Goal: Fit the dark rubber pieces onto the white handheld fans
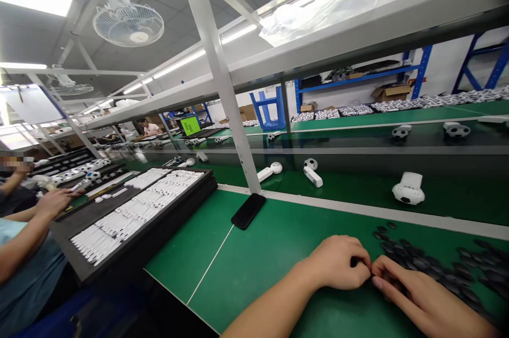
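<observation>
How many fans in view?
2: the near fan hangs at upper left; the far fan is lower and further left. Others may be hidden.

A black phone [248,211] lies beside a white post [230,99], a blue stool [273,124] beyond, a fan [139,37] overhead.

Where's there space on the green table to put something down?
Bare green tabletop lies between the phone and left hand, and between phone and dark tray. It's crowded around the right hand, with black pieces.
</observation>
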Demonstrator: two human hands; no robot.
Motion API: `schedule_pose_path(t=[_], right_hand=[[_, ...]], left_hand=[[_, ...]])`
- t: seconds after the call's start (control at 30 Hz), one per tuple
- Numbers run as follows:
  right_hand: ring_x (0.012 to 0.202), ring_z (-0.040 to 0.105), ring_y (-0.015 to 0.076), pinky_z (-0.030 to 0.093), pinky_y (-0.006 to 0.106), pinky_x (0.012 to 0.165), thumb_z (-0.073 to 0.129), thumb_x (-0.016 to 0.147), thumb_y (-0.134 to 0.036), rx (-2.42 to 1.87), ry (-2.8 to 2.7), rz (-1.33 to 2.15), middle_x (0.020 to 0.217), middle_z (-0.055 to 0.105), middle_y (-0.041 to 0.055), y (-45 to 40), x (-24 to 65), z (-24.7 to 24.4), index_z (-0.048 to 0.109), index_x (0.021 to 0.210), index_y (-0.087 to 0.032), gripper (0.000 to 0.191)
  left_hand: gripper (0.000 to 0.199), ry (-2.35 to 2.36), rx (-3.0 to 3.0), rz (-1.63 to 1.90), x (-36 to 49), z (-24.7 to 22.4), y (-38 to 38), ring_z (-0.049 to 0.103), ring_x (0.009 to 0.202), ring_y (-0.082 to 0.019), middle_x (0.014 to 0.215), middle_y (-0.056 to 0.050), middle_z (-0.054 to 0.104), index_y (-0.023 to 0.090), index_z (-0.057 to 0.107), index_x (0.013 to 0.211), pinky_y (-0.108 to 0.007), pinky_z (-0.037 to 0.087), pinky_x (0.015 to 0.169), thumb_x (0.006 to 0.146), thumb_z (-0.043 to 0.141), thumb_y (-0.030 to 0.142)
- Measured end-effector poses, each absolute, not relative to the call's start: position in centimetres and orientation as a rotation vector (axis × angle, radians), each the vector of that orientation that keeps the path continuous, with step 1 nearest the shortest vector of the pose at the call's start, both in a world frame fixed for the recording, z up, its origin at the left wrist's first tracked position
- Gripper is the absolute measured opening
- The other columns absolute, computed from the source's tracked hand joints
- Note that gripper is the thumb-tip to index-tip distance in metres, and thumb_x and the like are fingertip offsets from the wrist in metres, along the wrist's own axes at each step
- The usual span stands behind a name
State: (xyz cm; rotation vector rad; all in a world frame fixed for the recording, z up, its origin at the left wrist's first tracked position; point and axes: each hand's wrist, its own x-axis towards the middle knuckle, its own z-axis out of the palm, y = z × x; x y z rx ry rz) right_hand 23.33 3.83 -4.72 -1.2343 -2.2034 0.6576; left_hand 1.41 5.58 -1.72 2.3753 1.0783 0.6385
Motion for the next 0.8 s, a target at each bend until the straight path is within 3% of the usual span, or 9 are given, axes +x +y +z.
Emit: schedule_pose_path(t=[0.17,0.37,0.43,0.53,0.67,0.73,0.8], right_hand=[[0.084,0.069,0.0206,0.05,0.029,0.076,0.04,0.107,-0.057,-1.195,-2.388,1.01,0.094,0.072,0.0011,4.3,23.9,-5.3,0.058,0.104,-0.029,0.033],[0.08,0.07,0.0231,0.047,0.031,0.069,0.043,0.106,-0.052,-1.248,-2.341,0.956,0.089,0.072,0.0009,3.7,23.2,-4.3,0.058,0.101,-0.03,0.027],[0.075,0.07,0.0235,0.046,0.032,0.065,0.045,0.105,-0.048,-1.263,-2.322,0.878,0.085,0.072,0.0011,3.0,22.4,-3.4,0.059,0.097,-0.03,0.024],[0.071,0.068,0.0232,0.043,0.032,0.063,0.048,0.104,-0.04,-1.265,-2.33,0.759,0.083,0.071,0.0009,2.0,21.3,-2.0,0.058,0.092,-0.029,0.019],[0.068,0.067,0.0227,0.036,0.028,0.055,0.049,0.102,-0.032,-1.244,-2.365,0.727,0.085,0.07,0.0018,1.4,20.9,-0.8,0.057,0.089,-0.028,0.016],[0.067,0.067,0.0222,0.033,0.027,0.052,0.05,0.101,-0.029,-1.222,-2.368,0.722,0.084,0.07,0.0021,1.4,21.0,-0.5,0.057,0.088,-0.028,0.015],[0.065,0.066,0.0212,0.03,0.026,0.05,0.052,0.1,-0.026,-1.19,-2.364,0.691,0.083,0.07,0.0018,1.6,21.2,-0.6,0.056,0.088,-0.027,0.013]], left_hand=[[0.018,1.075,2.37,0.639,1.5,-1.8,5.6,0.066,0.086,-0.016,0.093,-0.001,0.069,0.019,0.074,0.087,-0.024,0.054,0.081,0.086,0.056,0.018],[0.017,1.12,2.362,0.671,1.3,-1.6,5.7,0.068,0.085,-0.014,0.094,0.0,0.072,0.021,0.077,0.088,-0.021,0.054,0.08,0.087,0.061,0.017],[0.021,1.249,2.344,0.732,0.6,-1.3,6.7,0.069,0.093,-0.015,0.099,-0.001,0.073,0.021,0.078,0.09,-0.023,0.053,0.088,0.091,0.058,0.015],[0.028,1.644,2.259,0.881,-1.4,-0.5,9.6,0.062,0.117,-0.022,0.116,-0.009,0.067,0.018,0.075,0.106,-0.035,0.047,0.106,0.097,0.049,0.014],[0.045,2.117,2.125,0.921,-5.2,1.0,15.4,0.047,0.137,-0.034,0.145,-0.015,0.052,0.019,0.058,0.139,-0.054,0.039,0.114,0.095,0.064,0.025],[0.05,2.284,2.076,0.88,-7.2,1.7,18.1,0.046,0.139,-0.035,0.153,-0.013,0.048,0.019,0.054,0.143,-0.061,0.039,0.114,0.097,0.067,0.033],[0.048,2.407,2.034,0.819,-9.1,2.2,20.5,0.05,0.136,-0.034,0.152,-0.013,0.049,0.019,0.055,0.142,-0.06,0.043,0.112,0.098,0.067,0.035]])
